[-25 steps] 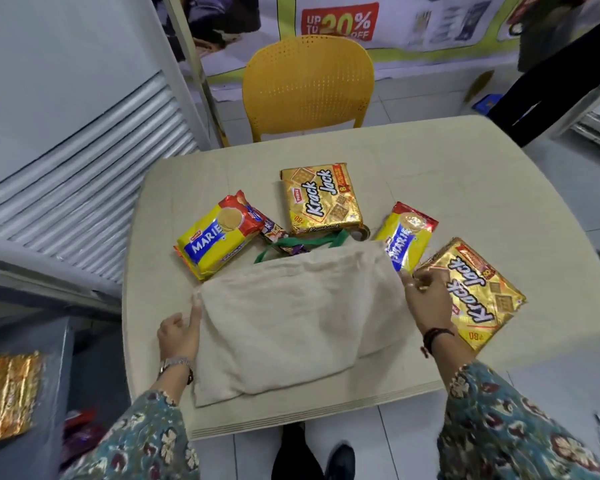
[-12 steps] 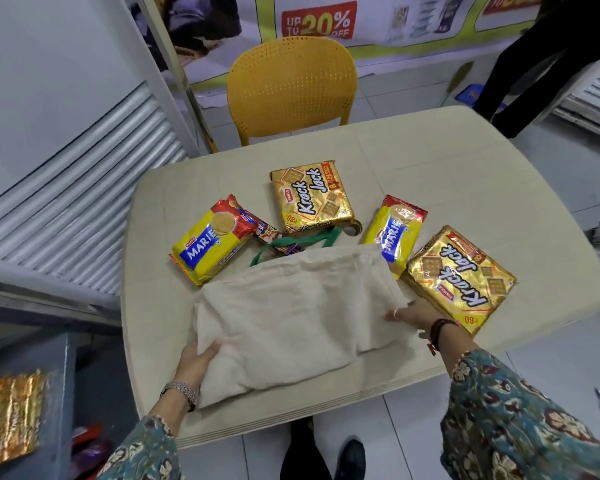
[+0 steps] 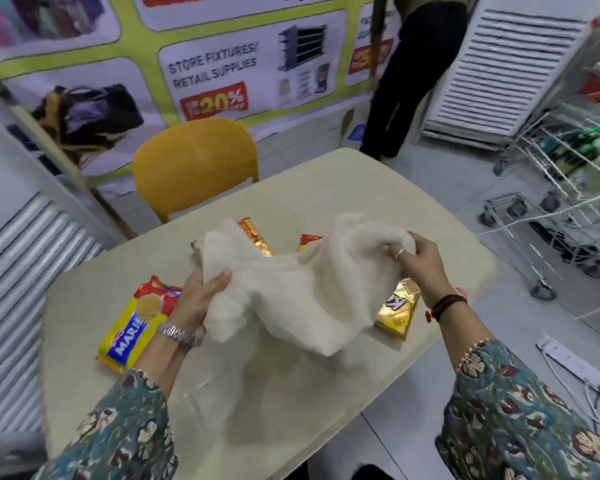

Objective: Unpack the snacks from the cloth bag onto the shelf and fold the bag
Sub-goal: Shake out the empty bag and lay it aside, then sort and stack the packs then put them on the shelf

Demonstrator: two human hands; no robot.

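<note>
Both hands are holding the cloth bag (image 3: 302,289) up over the table (image 3: 274,403): the left hand (image 3: 194,299) is gripping one bunched end, the right hand (image 3: 418,258) pinching the other. Unpacking looks done and folding is starting, while shelving is remaining. Beyond, four packets are showing: a Marie biscuit pack (image 3: 136,327), two gold Krack Jack packs (image 3: 397,311) (image 3: 255,235), and a red-edged pack (image 3: 309,240).

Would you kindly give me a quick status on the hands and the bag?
Left hand and right hand both grip cloth bag, raised off table. Bag unfolded. Snack packs beneath, Marie pack beside left hand.
</note>
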